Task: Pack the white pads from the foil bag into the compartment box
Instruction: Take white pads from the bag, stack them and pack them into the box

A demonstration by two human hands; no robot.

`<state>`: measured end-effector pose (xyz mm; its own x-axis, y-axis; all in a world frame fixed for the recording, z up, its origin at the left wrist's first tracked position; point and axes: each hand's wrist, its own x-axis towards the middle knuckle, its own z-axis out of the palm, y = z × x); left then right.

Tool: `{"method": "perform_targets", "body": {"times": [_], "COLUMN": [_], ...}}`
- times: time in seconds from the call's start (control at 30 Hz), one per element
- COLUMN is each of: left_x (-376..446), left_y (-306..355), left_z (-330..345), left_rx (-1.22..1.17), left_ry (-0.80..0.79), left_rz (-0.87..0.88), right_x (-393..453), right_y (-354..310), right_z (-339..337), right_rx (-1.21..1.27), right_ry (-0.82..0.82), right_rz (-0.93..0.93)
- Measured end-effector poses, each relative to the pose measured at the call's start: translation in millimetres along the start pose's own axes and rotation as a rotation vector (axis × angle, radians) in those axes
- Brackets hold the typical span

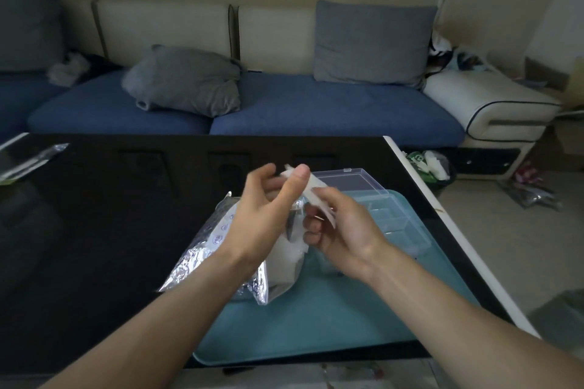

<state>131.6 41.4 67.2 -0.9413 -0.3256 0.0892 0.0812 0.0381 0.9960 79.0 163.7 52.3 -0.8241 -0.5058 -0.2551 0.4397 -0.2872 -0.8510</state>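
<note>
Nearest, below both wrists, bare teal tray (316,325) lies open. The foil bag (202,249) slumps under the left hand (265,215), its blue print too small to read. Both hands pinch one white pad (319,196); the right hand (344,230) curls closed around it. Just beyond sits the compartment box (395,218), lid open, beside the table's white edge (442,215).

We see small blue printed marks on the foil bag (218,235), but they are too blurred to read.
</note>
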Motion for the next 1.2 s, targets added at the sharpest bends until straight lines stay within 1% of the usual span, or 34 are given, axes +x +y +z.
{"method": "perform_targets", "body": {"times": [0.03,0.07,0.1,0.17,0.23,0.33,0.43,0.53,0.63,0.7,0.8,0.87,0.97,1.03,1.1,1.13,1.2], "left_x": [1.3,1.5,1.8,1.2,-0.8,-0.7,4.2,7.8,8.9,8.7,6.0,3.5,1.5,0.4,0.0,0.3,2.0], "left_y": [-0.5,0.4,0.8,0.5,-1.5,-2.7,-2.6,1.1,1.9,1.0,1.3,-0.9,-4.8,-5.5,-4.8,-4.9,-7.7], "left_z": [1.1,1.8,2.1,3.4,5.3,4.6,-0.9,-6.2,-8.3,-8.7,-4.4,-0.9,2.9,3.8,5.8,7.4,9.2], "left_rx": [-0.113,-0.21,-0.292,-0.415,-0.459,-0.485,-0.582,-0.56,-0.512,-0.482,-0.449,-0.403,-0.389,-0.417,-0.409,-0.383,-0.342], "left_ry": [-0.076,-0.119,-0.12,-0.045,0.02,0.081,0.144,0.193,0.227,0.238,0.17,0.065,-0.136,-0.23,-0.257,-0.238,-0.153], "left_rz": [-0.092,-0.156,-0.212,-0.311,-0.351,-0.389,-0.353,-0.332,-0.328,-0.337,-0.387,-0.437,-0.462,-0.451,-0.414,-0.383,-0.323], "right_x": [-2.2,-4.3,-5.9,-7.7,-8.6,-9.5,-10.0,-9.6,-9.9,-10.0,-10.0,-10.4,-10.8,-10.0,-10.2,-10.2,-11.2], "right_y": [3.7,8.3,13.1,21.3,24.9,21.1,13.5,4.1,-7.3,-15.2,-25.9,-30.7,-32.6,-32.1,-31.2,-30.7,-30.2], "right_z": [4.1,8.6,13.0,18.7,20.5,20.2,15.6,6.7,-3.9,-11.6,-21.8,-27.8,-34.4,-37.1,-38.0,-38.4,-38.9], "right_rx": [-0.083,-0.161,-0.226,-0.319,-0.342,-0.322,-0.331,-0.313,-0.35,-0.328,-0.268,-0.285,-0.45,-0.565,-0.604,-0.607,-0.613], "right_ry": [-0.022,-0.024,-0.003,0.092,0.148,0.094,0.092,0.105,0.066,0.048,0.059,0.083,0.125,0.188,0.227,0.23,0.214], "right_rz": [-0.038,-0.078,-0.11,-0.155,-0.164,-0.102,-0.045,-0.054,-0.073,-0.102,-0.155,-0.187,-0.234,-0.263,-0.27,-0.273,-0.291]}}
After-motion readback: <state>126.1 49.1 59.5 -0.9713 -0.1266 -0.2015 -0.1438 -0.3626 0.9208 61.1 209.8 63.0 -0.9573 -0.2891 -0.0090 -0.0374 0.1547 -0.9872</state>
